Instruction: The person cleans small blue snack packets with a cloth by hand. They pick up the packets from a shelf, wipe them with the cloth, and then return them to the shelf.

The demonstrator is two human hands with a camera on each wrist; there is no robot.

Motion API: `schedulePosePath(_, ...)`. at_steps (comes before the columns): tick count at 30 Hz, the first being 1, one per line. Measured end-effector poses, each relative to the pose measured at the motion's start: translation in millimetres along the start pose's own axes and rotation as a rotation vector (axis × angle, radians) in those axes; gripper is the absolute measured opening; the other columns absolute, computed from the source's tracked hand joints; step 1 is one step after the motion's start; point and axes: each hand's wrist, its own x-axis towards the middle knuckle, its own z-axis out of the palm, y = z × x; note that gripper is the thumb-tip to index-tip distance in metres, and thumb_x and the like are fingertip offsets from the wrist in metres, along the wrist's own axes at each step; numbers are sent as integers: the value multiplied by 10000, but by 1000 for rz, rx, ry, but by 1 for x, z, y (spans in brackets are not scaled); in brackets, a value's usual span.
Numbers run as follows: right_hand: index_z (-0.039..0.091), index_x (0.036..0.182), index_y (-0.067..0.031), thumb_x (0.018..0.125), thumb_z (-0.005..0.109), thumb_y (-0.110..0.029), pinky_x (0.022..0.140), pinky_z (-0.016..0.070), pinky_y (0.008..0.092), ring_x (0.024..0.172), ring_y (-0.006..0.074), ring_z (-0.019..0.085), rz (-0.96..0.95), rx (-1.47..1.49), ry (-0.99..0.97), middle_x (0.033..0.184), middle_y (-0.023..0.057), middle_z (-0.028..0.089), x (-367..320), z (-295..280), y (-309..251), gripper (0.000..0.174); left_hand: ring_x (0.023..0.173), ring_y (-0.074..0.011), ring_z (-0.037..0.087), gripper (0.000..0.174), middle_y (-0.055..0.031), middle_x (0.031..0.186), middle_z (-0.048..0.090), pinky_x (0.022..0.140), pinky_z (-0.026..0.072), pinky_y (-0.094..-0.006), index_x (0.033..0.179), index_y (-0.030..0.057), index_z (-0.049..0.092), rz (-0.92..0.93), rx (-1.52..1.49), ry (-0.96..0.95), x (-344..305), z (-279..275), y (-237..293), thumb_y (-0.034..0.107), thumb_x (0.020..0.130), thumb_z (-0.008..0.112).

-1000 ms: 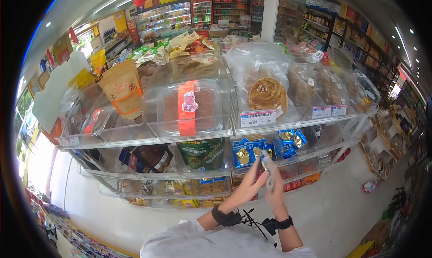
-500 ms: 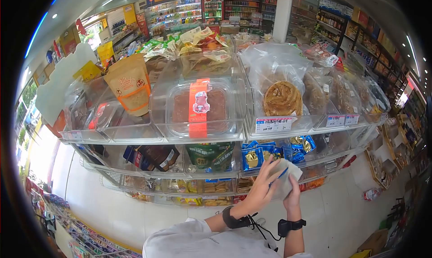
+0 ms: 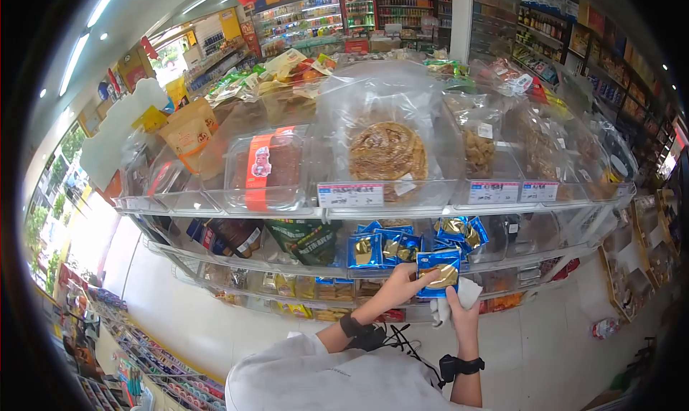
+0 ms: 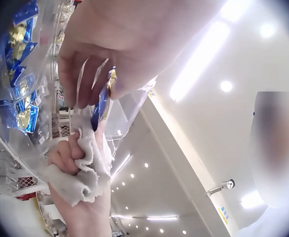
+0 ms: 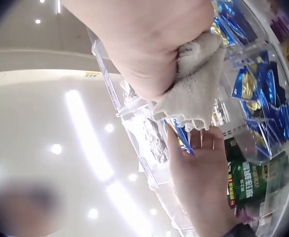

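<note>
A small blue and gold foil packet (image 3: 439,262) is held up in front of the lower shelf, its printed face toward the head camera. My left hand (image 3: 399,287) pinches its left side, the thumb lying across the front. At its lower right edge is my right hand (image 3: 465,318), which grips a crumpled pale grey cloth (image 3: 469,292). In the left wrist view the cloth (image 4: 87,170) bunches through the right hand's curled fingers (image 4: 68,157), just below the packet (image 4: 101,106). The right wrist view shows the cloth (image 5: 199,81) hanging over the packet's (image 5: 183,138) edge.
Similar blue packets (image 3: 366,250) fill clear bins behind the hands, beside a green bag (image 3: 305,240). Above them, a shelf edge (image 3: 287,213) carries bins with a bagged round brown food (image 3: 387,153) and a red-banded box (image 3: 262,168). Dangling black cords (image 3: 402,343) hang between the wrists.
The cloth, spread over the packet half a second ago, is now bunched below it at the right. The packet has turned its printed face to the head camera. The head view has shifted right.
</note>
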Motion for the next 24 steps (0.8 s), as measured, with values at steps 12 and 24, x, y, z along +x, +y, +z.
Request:
schedulePosePath(12, 654, 1139, 29, 952, 701, -252, 803, 509, 291, 920, 129, 647, 29, 18, 141, 1054, 57, 697, 71, -117, 2, 341, 867, -118, 680, 318, -76, 975, 720, 768, 571, -274, 1111, -19, 662, -181, -111, -63, 48, 63, -21, 277, 1019, 590)
schedulePosePath(24, 678, 1014, 23, 929, 688, -318, 708, 510, 360, 763, 240, 684, -103, -437, -165, 860, 145, 718, 173, -76, 14, 351, 704, -111, 648, 307, -79, 836, 715, 658, 505, -235, 1029, -36, 707, -239, -104, 81, 14, 37, -24, 216, 1036, 532)
